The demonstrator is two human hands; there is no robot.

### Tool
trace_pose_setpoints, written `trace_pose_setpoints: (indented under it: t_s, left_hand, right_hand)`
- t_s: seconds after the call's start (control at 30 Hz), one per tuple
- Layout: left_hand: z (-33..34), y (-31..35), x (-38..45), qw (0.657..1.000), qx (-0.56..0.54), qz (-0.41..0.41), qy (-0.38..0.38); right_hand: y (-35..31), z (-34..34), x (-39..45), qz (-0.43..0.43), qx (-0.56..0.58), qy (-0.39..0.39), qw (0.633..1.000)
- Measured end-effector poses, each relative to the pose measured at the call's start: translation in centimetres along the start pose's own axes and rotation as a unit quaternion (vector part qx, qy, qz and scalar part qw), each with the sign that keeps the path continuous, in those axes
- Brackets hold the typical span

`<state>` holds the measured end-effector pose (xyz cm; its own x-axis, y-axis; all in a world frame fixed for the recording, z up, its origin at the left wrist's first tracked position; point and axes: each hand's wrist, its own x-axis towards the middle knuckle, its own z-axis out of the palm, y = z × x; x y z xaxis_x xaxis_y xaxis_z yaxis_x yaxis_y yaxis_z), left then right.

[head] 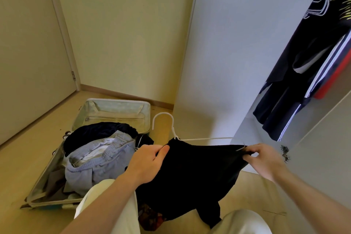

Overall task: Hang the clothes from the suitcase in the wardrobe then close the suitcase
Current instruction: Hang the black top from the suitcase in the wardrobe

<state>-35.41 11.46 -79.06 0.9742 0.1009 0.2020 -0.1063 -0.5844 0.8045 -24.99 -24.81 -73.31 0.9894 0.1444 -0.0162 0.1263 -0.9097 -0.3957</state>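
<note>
A black garment (191, 173) hangs over a white wire hanger (171, 123), whose hook points up and to the left. My left hand (150, 159) grips the garment's left shoulder, and my right hand (264, 157) pinches its right shoulder at the hanger's end. The open suitcase (114, 112) lies on the floor to the left, with a light blue garment (98, 159) and a dark navy one (98, 133) piled in its near half. The wardrobe (218, 53) stands on the right with its door open, and dark clothes (296, 85) hang inside.
A closed room door (32, 49) is at the far left. My knees in light trousers (110, 205) are at the bottom of the view, with a patterned dark cloth (150, 216) between them. A wardrobe hinge (284, 153) sits by my right hand.
</note>
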Motion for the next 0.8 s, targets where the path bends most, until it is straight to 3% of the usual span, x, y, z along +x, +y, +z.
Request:
trace_pose_setpoints:
  t_s: [0.17,0.3,0.43,0.5,0.63,0.73,0.8]
  left_hand:
    - [-0.2,-0.1,-0.2,0.999,-0.002,-0.008,0.047]
    - [-0.3,0.1,-0.3,0.999,0.029,0.014,0.02]
    - [-0.3,0.3,-0.1,1.0,-0.006,0.004,0.003]
    - [-0.4,0.1,0.0,1.0,-0.014,-0.009,-0.009]
    - [-0.9,-0.6,0.1,0.999,-0.014,-0.026,-0.023]
    - [-1.1,-0.9,0.1,0.999,0.006,-0.036,-0.03]
    - [-1.1,-0.7,0.1,0.999,0.021,-0.033,-0.037]
  right_hand:
    - [-0.7,0.1,0.0,-0.019,0.0,0.003,1.0]
    - [-0.7,-0.2,0.6,-0.035,0.009,0.036,0.999]
    - [-1.8,-0.7,1.6,-0.002,0.123,0.068,0.99]
    - [-2.3,-0.8,2.2,-0.006,0.126,0.068,0.99]
    - [-2.7,-1.7,2.4,-0.093,-0.021,0.061,0.994]
    - [-2.7,-3.0,2.2,-0.241,-0.184,0.099,0.948]
    - [-2.4,-3.7,2.3,-0.281,-0.235,0.116,0.923]
